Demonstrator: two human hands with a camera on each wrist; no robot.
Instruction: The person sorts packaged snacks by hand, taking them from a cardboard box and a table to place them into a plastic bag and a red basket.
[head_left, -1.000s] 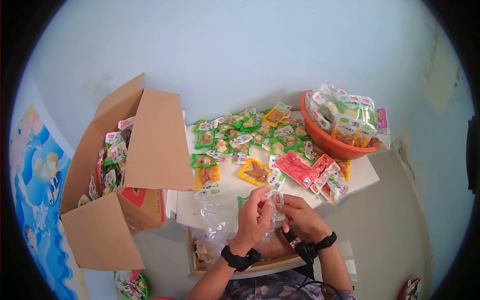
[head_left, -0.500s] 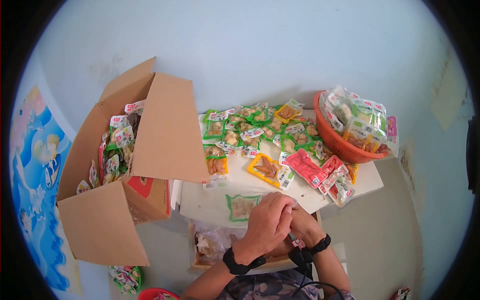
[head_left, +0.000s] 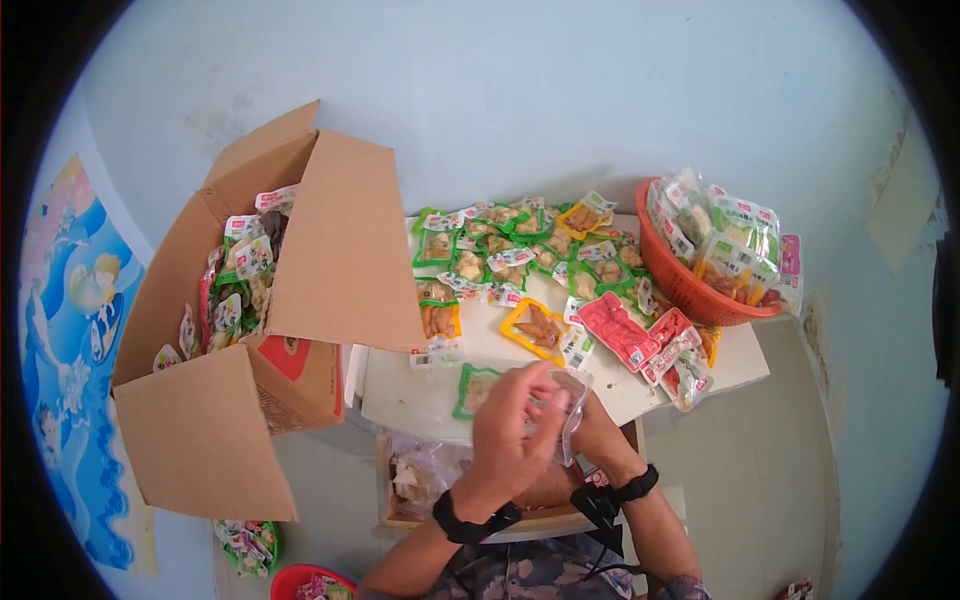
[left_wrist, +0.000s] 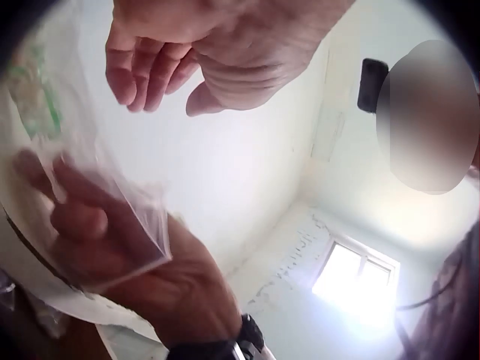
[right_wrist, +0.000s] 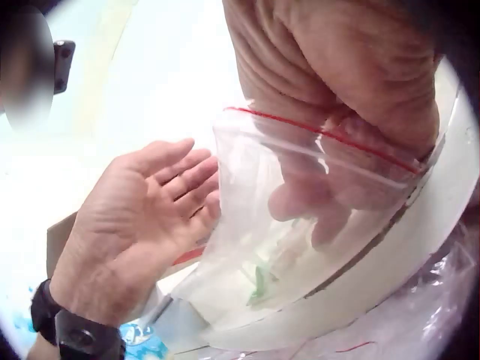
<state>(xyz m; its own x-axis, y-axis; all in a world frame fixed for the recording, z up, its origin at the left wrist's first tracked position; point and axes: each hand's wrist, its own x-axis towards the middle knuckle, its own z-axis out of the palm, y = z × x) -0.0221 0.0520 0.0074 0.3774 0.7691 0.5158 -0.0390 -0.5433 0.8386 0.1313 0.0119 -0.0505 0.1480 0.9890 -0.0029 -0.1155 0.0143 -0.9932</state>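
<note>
A clear zip bag [head_left: 572, 410] with a red line at its mouth [right_wrist: 322, 133] surrounds or covers my right hand's fingers; its film shows them loosely spread. My right hand [head_left: 600, 440] carries the bag, and whether the fingers are inside or behind it, I cannot tell. Beside the bag, my left hand [head_left: 510, 440] has its fingers apart and relaxed, holding nothing, as the left wrist view shows with the left hand [left_wrist: 217, 52] above the right hand [left_wrist: 180, 289]. A green-edged packet [head_left: 473, 392] lies just left of the hands, partly hidden.
On the white table [head_left: 400, 390] lie several green, yellow and red food packets [head_left: 618, 330]. An orange basket [head_left: 690, 285] of packets stands back right; an open carton [head_left: 345, 250] stands left. Below the table's front edge is a drawer [head_left: 392, 520] with plastic bags.
My hands were together over a small packet and then clasped over each other; now they are apart, with the clear bag at the right hand. The head view has shifted slightly.
</note>
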